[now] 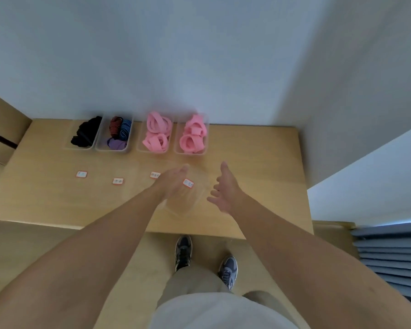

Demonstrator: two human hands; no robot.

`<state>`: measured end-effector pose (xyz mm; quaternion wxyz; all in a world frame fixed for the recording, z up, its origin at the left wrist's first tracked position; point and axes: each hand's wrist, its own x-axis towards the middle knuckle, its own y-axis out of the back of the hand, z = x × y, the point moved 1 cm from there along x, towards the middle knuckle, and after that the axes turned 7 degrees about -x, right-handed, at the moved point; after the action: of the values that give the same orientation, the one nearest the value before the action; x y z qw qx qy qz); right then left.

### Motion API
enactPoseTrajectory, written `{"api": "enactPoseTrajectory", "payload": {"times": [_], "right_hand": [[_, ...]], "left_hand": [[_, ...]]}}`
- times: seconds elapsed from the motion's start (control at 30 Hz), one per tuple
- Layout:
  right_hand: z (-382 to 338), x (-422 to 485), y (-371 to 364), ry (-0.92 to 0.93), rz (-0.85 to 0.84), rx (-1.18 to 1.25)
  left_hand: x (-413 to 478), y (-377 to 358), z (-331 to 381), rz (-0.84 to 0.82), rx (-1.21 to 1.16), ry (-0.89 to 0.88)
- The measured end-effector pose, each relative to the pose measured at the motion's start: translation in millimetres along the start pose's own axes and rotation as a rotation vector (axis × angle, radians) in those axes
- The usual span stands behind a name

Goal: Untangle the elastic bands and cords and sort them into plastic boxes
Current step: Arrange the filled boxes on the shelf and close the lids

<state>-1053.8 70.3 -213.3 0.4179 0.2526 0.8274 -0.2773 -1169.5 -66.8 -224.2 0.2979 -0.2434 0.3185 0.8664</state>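
Where two white walls (199, 55) met, the pale wooden bench (259, 150) carried four clear plastic boxes (190, 153) along its far edge, holding black cords (86, 134), striped bands (120, 128) and pink elastic bands (157, 131): soft, light, springy stock, best pinched by one loop. A fifth empty box (188, 205), light, stiff and likely slick, lay blurred at the left hand (173, 184), whose grip could not be told. The right hand (226, 192) hung released, fingers spread.

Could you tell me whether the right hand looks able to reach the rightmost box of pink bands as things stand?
Probably yes. The right hand is open and holds nothing, and only bare table lies between it and the rightmost box of pink bands.
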Motion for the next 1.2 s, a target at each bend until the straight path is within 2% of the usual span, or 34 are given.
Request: {"api": "enactPoseTrajectory", "payload": {"times": [0.13, 0.27, 0.37, 0.43, 0.63, 0.8, 0.87, 0.93, 1.03, 1.13, 1.2], "right_hand": [[13.7, 6.6, -0.6, -0.056, -0.039, 0.11], [15.6, 15.3, -7.4, -0.067, -0.043, 0.19], [14.6, 20.6, -13.1, -0.064, -0.014, 0.182], [14.5, 22.6, -18.0, -0.059, 0.004, 0.159], [10.2, 26.7, -34.3, -0.023, 0.097, 0.115], [4.3, 25.5, -47.7, -0.01, 0.143, 0.073], [2.6, 24.3, -51.2, -0.001, 0.153, 0.05], [1.7, 23.1, -55.2, 0.023, 0.17, -0.011], [6.5, 25.9, -62.1, 0.074, 0.223, -0.168], [18.1, 33.1, -64.4, 0.138, 0.259, -0.284], [24.5, 34.5, -65.5, 0.164, 0.277, -0.361]], "left_hand": [[15.0, 3.6, -9.0, 0.031, 0.015, 0.085], [28.2, 11.4, -9.1, 0.075, 0.026, -0.008], [35.8, 12.6, -5.2, -0.004, 0.048, -0.042], [39.4, 11.7, -4.2, -0.048, 0.233, -0.049], [50.1, 24.6, -13.3, 0.021, 0.746, -0.18], [49.8, 27.8, -22.0, 0.12, 1.026, -0.412], [45.4, 22.6, -23.1, 0.065, 0.965, -0.522], [37.3, 12.6, -19.6, -0.029, 0.786, -0.535], [33.4, 4.1, -6.9, -0.089, 0.54, -0.351], [39.7, 6.8, 4.7, -0.114, 0.506, -0.201], [44.3, 9.1, 9.3, -0.088, 0.505, -0.194]]}}
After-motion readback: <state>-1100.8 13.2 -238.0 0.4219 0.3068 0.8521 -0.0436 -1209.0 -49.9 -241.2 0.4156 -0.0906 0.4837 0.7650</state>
